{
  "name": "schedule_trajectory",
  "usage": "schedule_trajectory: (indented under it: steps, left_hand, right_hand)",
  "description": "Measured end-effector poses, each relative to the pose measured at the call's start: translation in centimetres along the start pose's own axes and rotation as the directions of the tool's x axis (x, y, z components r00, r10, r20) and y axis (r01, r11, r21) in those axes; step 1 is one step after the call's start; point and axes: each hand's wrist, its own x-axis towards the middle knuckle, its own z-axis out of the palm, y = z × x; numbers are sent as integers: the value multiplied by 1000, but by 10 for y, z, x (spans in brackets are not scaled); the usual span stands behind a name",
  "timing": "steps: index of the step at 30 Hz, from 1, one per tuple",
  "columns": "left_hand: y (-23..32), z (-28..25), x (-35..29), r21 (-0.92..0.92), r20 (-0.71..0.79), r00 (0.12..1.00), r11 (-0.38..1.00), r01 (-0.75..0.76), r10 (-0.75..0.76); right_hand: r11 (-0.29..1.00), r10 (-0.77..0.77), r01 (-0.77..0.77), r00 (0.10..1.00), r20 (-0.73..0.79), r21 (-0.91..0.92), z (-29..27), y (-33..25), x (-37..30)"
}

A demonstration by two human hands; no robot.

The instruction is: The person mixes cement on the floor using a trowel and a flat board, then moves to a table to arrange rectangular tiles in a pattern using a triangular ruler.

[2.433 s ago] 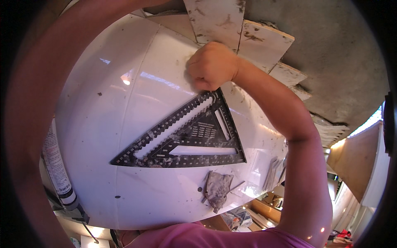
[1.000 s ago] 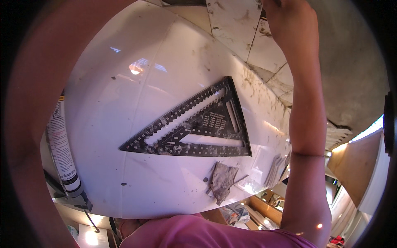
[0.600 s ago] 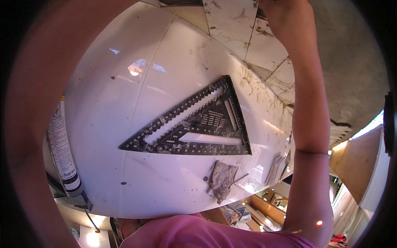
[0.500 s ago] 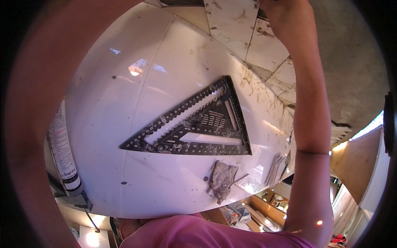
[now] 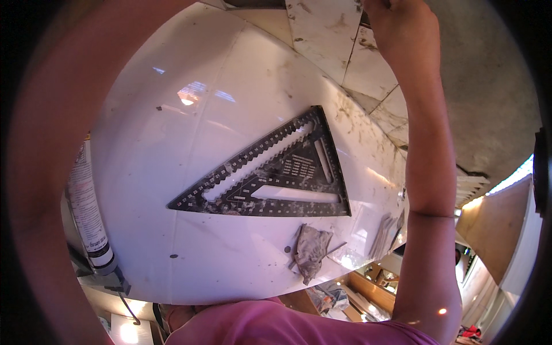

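At the top edge, my right hand (image 5: 405,31) reaches up to the smeared white tiles (image 5: 374,63). Its fingers are bent together, but the frame cuts off their tips and whatever they may hold. My left arm (image 5: 52,144) curves up the left side, and its hand lies beyond the top edge. Between my arms, a black triangular speed square (image 5: 276,183), dusty with pale smears, rests on a large glossy white curved surface (image 5: 138,190). Nearer to me lies a crumpled, dirty grey rag or paper (image 5: 311,253).
A cartridge tube (image 5: 87,201), seemingly in a caulking gun, stands by my left arm. Thin grey strips (image 5: 379,237) lie on the white surface's right side. A grey wall (image 5: 486,86) rises beyond my right arm. Wooden boards (image 5: 368,290) and clutter show below.
My right hand and forearm have shifted very slightly. The speed square and the crumpled piece stay where they were on the white surface.
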Motion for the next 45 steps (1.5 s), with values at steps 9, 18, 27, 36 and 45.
schedule_trajectory:
  steps: [9, 18, 27, 36, 45]
  left_hand:
    - [-6, -5, 2, 14, 51, 996, 997, -74, 73]
    - [-12, 2, 5, 44, 16, 998, 997, -65, 65]
    - [-9, 3, 4, -15, -17, 998, 998, -64, 64]
    - [-6, 6, -1, 10, -97, 989, 994, -112, 113]
    - [4, 2, 0, -27, -44, 999, 1000, -3, 2]
  right_hand:
    - [652, -758, 757, 653, 1, 30, 46, 6, -48]
    - [386, -923, 861, 358, 143, 330, 134, 16, -24]
    - [399, -913, 820, 396, 98, 410, 120, 5, -19]
    - [448, -890, 766, 429, 153, 461, 92, 29, -16]
    - [435, -900, 762, 381, 212, 479, 95, 47, -23]
